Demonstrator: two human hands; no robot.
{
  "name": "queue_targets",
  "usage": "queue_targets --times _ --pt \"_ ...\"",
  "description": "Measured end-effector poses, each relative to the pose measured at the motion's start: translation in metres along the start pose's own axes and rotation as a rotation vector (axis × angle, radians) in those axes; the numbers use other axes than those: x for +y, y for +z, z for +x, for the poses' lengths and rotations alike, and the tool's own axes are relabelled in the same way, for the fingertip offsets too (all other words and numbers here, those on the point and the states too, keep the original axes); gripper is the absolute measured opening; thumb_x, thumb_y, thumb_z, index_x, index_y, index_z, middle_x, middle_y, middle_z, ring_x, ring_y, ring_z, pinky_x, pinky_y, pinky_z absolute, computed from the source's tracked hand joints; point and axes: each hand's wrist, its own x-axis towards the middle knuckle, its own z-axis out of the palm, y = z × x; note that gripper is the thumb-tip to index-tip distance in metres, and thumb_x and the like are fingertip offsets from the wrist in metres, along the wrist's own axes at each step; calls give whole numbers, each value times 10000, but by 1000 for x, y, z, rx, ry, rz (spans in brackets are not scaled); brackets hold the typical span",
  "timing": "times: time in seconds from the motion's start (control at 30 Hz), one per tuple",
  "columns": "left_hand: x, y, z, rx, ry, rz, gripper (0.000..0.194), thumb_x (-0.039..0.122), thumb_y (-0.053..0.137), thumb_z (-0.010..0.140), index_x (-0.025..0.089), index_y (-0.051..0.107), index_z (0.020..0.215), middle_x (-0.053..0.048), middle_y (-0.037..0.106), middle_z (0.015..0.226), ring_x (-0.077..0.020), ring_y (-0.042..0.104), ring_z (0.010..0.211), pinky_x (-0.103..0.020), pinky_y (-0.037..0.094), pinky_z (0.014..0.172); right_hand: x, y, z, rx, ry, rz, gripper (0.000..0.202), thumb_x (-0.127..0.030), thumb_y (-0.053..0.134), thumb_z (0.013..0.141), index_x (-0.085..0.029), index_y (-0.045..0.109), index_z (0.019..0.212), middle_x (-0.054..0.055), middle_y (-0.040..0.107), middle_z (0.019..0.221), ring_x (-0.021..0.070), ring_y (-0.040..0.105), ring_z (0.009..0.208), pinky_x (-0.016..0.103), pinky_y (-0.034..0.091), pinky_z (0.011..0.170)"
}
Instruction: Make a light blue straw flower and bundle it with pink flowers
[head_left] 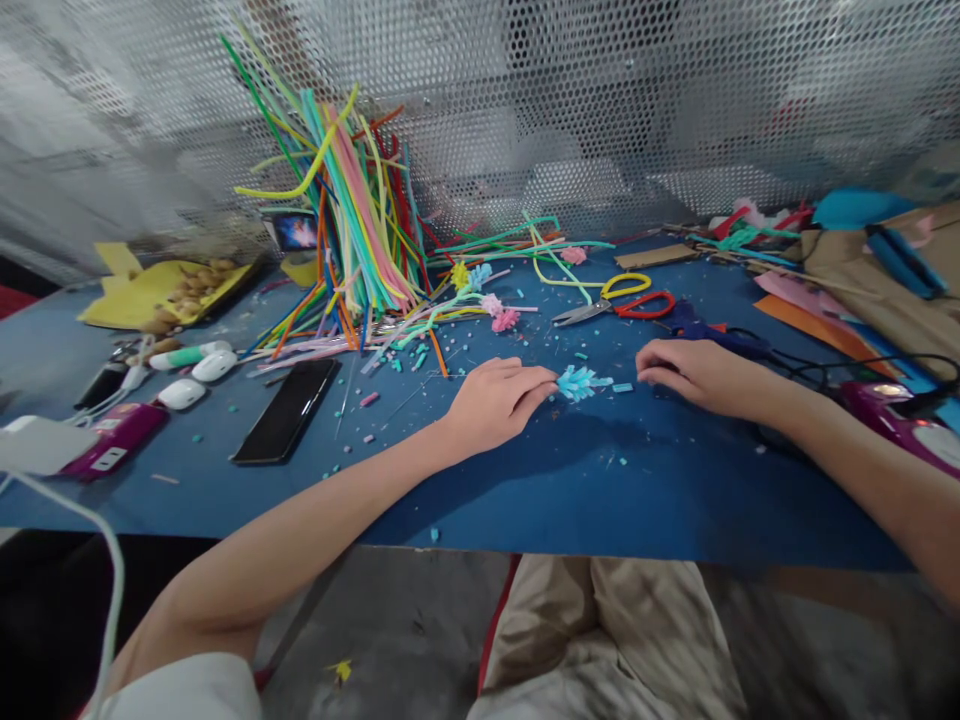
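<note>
A blue worktable (570,500) fills the scene, backed at twelve o'clock by a perforated metal screen (600,100). At about eleven o'clock from the hands, a tall sheaf of coloured pipe cleaners (360,210) leans against the screen, its loose ends spilling across the tabletop. A black phone (287,410) lies flat at nine o'clock of the left hand, well apart from it. Two pairs of scissors, one yellow-handled (600,298) and one red-handled (645,305), rest side by side at twelve o'clock of the hands. The person's left hand (495,400) lies palm down on the table, fingers loosely curled and gathered toward the tips, which touch a small light-blue pipe-cleaner flower (581,382); whether they pinch it cannot be told. The right hand (694,375), at three o'clock of the flower and just beside it, rests on the table with fingers curled under and nothing visibly in its grasp. The flower lies on the tabletop between the two hands, with small cut scraps (420,360) scattered about at ten o'clock.
</note>
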Motion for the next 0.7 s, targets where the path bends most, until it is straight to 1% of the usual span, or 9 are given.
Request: queue_targets --times 0.03,0.13,0.2,0.27,0.33,0.4,0.47,0.53,0.7 --pt "0 0 0 -21 -12 7 330 377 412 1067 202 691 1093 -41 763 943 -171 693 854 -288 477 791 0 -2 -1 53 -1 -21 256 -430 494 1003 -239 665 996 49 745 985 212 693 861 348 520 791" --pt "1 0 -1 -86 -42 37 348 389 381 1072 217 684 1070 -25 738 859 -156 690 794 -258 449 702 0 -7 -5 198 -67 -58 268 -391 489 1011 -250 712 1059 49 764 1087 228 712 1009 363 532 900" --pt "3 0 -1 -119 -59 64 354 394 371 1072 230 684 1043 -16 726 819 -151 684 757 -252 420 646 -3 -8 -6 242 -87 -63 293 -343 473 1016 -262 721 1149 43 768 1130 230 720 1049 367 545 915" --pt "4 0 -1 -144 -74 83 351 395 369 1072 242 681 1026 -6 726 802 -150 680 727 -256 387 605 -7 -9 -8 268 -74 -68 309 -318 482 1016 -278 704 1228 31 774 1140 229 732 1046 360 564 894" --pt "4 0 -1 -164 -88 90 345 396 366 1073 250 674 1018 4 733 802 -150 680 710 -262 356 580 -14 -8 -10 308 -70 -84 279 -326 516 1012 -282 715 1203 20 785 1102 232 746 1017 354 574 876" --pt "5 0 -1 -173 -99 93 336 395 367 1073 254 666 1012 13 736 797 -152 679 695 -268 329 567 -21 -6 -12 347 -94 -98 222 -333 547 1004 -282 738 1105 11 791 1064 237 752 987 352 573 874" --pt "6 0 -1 -173 -108 91 326 392 372 1072 254 659 1002 19 736 786 -153 677 683 -271 311 560 -29 -3 -14 372 -140 -114 181 -313 569 994 -284 736 1056 6 790 1036 230 753 956 346 567 870" --pt "7 0 0 -169 -117 80 322 390 376 1071 250 655 993 23 733 770 -152 676 675 -273 303 556 -37 0 -15 394 -205 -136 155 -278 594 976 -284 721 1065 7 785 1008 213 747 916 335 563 851" --pt "12 -1 0 -153 -102 32 337 392 369 1073 237 658 995 21 731 762 -142 676 666 -269 313 553 -50 8 -15 416 -460 -237 170 -233 669 915 -284 701 1074 3 772 958 193 717 861 340 559 869"
